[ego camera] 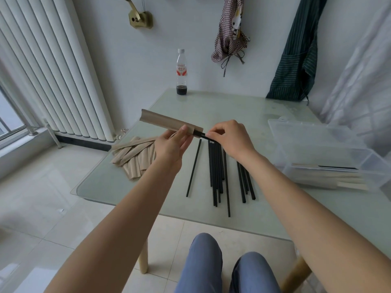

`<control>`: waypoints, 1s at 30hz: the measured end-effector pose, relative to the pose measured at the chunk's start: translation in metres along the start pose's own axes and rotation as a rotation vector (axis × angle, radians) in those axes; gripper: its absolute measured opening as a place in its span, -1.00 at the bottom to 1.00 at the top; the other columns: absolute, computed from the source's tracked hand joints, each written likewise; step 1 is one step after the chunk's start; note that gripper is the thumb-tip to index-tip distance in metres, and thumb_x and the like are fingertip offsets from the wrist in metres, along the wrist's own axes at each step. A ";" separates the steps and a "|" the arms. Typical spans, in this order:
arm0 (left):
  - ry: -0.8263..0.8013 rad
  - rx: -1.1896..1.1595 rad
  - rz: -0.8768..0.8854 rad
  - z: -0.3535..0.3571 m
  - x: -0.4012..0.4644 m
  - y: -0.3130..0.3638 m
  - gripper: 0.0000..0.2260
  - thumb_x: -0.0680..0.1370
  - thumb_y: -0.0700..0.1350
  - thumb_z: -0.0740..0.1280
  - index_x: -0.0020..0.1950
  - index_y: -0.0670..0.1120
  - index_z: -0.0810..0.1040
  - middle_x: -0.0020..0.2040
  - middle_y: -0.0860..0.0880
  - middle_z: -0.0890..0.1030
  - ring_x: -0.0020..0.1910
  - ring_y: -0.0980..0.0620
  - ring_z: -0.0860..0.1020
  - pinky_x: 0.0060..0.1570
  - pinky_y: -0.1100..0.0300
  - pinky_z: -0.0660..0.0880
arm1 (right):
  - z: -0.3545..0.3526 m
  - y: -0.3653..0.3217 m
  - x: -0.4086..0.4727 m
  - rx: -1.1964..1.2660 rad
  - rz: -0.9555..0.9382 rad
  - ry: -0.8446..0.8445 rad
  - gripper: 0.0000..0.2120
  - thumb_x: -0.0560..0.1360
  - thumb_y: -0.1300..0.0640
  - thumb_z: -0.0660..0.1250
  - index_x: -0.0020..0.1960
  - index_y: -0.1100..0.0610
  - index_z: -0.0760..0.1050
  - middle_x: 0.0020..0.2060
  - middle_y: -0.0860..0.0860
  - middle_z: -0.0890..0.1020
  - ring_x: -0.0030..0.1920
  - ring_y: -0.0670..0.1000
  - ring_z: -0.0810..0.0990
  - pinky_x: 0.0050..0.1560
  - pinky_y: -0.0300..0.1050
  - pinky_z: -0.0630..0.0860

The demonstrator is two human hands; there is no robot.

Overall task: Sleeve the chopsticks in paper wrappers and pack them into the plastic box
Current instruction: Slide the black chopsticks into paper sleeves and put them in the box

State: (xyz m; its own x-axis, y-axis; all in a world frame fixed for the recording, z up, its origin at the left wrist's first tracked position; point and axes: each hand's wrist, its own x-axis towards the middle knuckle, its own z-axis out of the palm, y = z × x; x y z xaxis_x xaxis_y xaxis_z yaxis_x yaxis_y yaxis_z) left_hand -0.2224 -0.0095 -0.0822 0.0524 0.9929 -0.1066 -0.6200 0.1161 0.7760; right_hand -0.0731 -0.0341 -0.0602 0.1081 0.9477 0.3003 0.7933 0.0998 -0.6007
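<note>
My left hand (174, 142) grips a brown paper wrapper (163, 121) above the glass table, its far end pointing up and left. Black chopsticks (201, 135) stick out of the wrapper's near end, and my right hand (229, 137) pinches their short exposed tips. Several loose black chopsticks (218, 172) lie on the table below my hands. A heap of empty paper wrappers (135, 157) lies to the left. The clear plastic box (321, 149) stands at the right, with sleeved chopsticks (330, 176) lying in its near side.
A plastic bottle (182, 72) with dark liquid stands at the table's far edge. The glass table (127, 187) has a rounded near-left corner. A white radiator (53, 70) is at the left; aprons hang on the far wall. My knees are below the table edge.
</note>
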 end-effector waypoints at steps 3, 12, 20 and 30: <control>0.017 -0.026 0.006 0.001 0.004 0.003 -0.98 0.52 -0.32 0.32 -0.09 -0.23 0.52 -0.15 -0.12 0.63 -0.24 0.04 0.67 -0.11 0.26 0.61 | -0.012 0.010 -0.001 0.009 0.029 -0.010 -0.86 0.50 0.07 0.36 -0.06 0.09 0.66 -0.11 -0.01 0.68 -0.01 0.00 0.60 0.13 -0.02 0.51; -0.023 -0.011 -0.053 0.031 -0.005 -0.017 -0.94 0.53 -0.31 0.31 -0.14 -0.22 0.49 -0.16 -0.12 0.61 -0.24 0.04 0.65 -0.07 0.26 0.60 | -0.027 0.023 -0.007 0.054 0.026 0.044 -0.88 0.49 0.09 0.37 -0.09 0.11 0.65 -0.18 0.00 0.66 -0.12 -0.05 0.58 0.01 -0.13 0.48; -0.136 0.030 -0.082 0.081 -0.016 -0.043 -0.99 0.52 -0.31 0.33 -0.10 -0.23 0.53 -0.14 -0.12 0.64 -0.18 0.02 0.66 -0.05 0.27 0.60 | -0.068 0.046 -0.021 -0.172 0.009 0.057 -0.86 0.50 0.09 0.36 0.01 0.06 0.64 -0.20 0.05 0.64 -0.15 0.07 0.56 -0.12 -0.06 0.47; -0.244 0.153 -0.187 0.181 -0.031 -0.103 -0.96 0.52 -0.30 0.32 -0.10 -0.19 0.49 -0.12 -0.12 0.63 -0.16 -0.02 0.66 0.02 0.21 0.59 | -0.149 0.115 -0.046 -0.584 0.096 0.069 -0.81 0.59 0.08 0.21 0.02 0.13 0.57 -0.20 0.06 0.55 -0.20 0.09 0.47 -0.21 -0.12 0.25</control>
State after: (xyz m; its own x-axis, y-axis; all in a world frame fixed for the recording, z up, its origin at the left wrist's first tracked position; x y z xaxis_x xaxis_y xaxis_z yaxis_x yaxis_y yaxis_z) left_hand -0.0179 -0.0476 -0.0465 0.3518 0.9286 -0.1184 -0.4585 0.2812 0.8430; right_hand 0.1027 -0.1114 -0.0327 0.2187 0.9204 0.3240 0.9742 -0.1870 -0.1263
